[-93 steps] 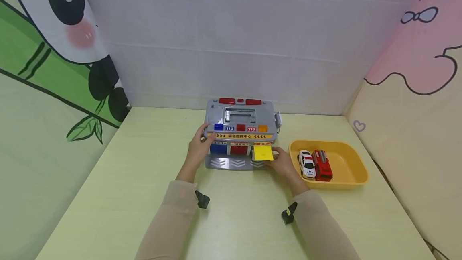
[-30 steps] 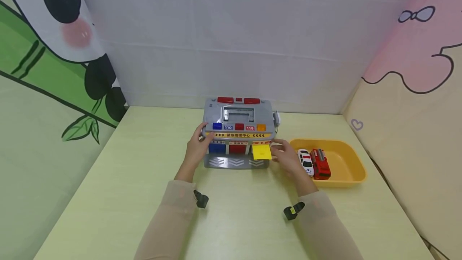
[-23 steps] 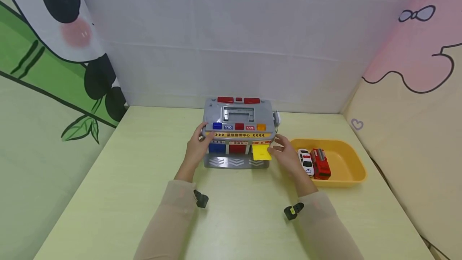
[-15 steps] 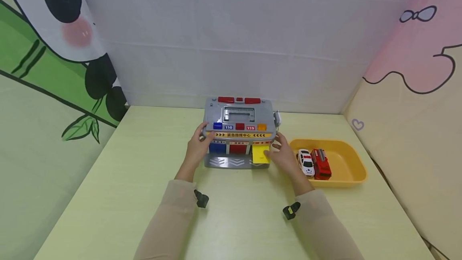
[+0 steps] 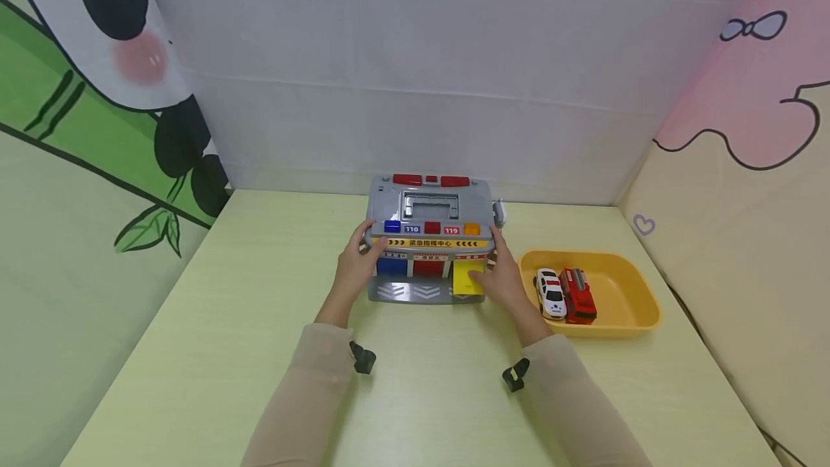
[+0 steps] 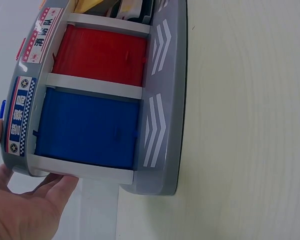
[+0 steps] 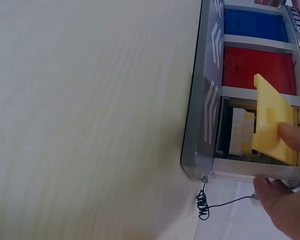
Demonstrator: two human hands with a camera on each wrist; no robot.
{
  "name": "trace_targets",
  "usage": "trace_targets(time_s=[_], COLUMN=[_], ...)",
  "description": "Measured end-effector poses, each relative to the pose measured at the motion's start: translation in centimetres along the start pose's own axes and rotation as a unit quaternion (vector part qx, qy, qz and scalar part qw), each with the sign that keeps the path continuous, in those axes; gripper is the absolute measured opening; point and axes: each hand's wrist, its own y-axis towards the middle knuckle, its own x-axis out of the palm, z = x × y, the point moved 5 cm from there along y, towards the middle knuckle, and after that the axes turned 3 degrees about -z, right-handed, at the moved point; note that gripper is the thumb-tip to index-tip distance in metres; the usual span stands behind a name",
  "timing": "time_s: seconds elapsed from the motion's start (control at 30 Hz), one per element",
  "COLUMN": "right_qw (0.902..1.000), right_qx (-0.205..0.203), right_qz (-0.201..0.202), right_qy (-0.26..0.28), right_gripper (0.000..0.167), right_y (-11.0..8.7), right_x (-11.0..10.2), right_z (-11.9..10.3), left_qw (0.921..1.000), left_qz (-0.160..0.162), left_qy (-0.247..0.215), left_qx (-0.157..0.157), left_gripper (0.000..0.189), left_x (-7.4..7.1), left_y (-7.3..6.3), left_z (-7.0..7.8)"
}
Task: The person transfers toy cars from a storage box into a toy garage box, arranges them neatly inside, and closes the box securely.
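A grey toy garage [image 5: 411,200] stands on the table with a blue door [image 6: 87,129], a red door [image 6: 101,56] and a raised yellow door [image 7: 272,122]. My left hand [image 5: 353,272] grips its left end, thumb on the front edge and fingers at the side. At the other end, my right hand [image 5: 509,282] has its thumb on the yellow door and its fingers against the side wall. Behind that tilted door, a white-and-yellow object [image 7: 241,131] sits in the bay, partly hidden.
A yellow tray [image 5: 625,290] stands to the right of the garage, holding a white toy police car [image 5: 550,294] and a red toy fire truck [image 5: 578,296]. A coiled cord [image 7: 203,205] hangs by the garage's right end. A white cloth wall rises behind.
My right hand has shifted from low beside the bay up to the garage's right side. Its thumb now meets the yellow door, which has swung downward somewhat. The left hand stays put.
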Motion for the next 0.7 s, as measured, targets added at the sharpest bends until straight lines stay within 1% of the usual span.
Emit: trace_targets(time_s=[0.23,0.4,0.57,0.7], right_qw=[0.9981,0.9951,0.9893,0.9861], right_qx=[-0.022,-0.046,-0.035,-0.036], right_qz=[0.031,0.056,0.073,0.078], right_qy=[-0.049,-0.067,-0.121,-0.142], right_gripper=[0.102,0.101,0.098,0.094], right_y=[0.46,0.68,0.65,0.76], right_x=[0.23,0.56,0.63,0.64], right_z=[0.0,-0.26,-0.29,-0.14], left_qw=[1.0,1.0,1.0,1.0], left_qz=[0.001,0.001,-0.002,-0.002], left_qy=[-0.001,0.0,-0.004,-0.001], left_qx=[-0.001,-0.002,-0.004,-0.002], left_gripper=[0.061,0.061,0.061,0.061], left_x=[-0.06,-0.03,0.07,0.08], left_y=[0.01,-0.07,-0.1,-0.05], left_z=[0.16,0.25,0.16,0.11])
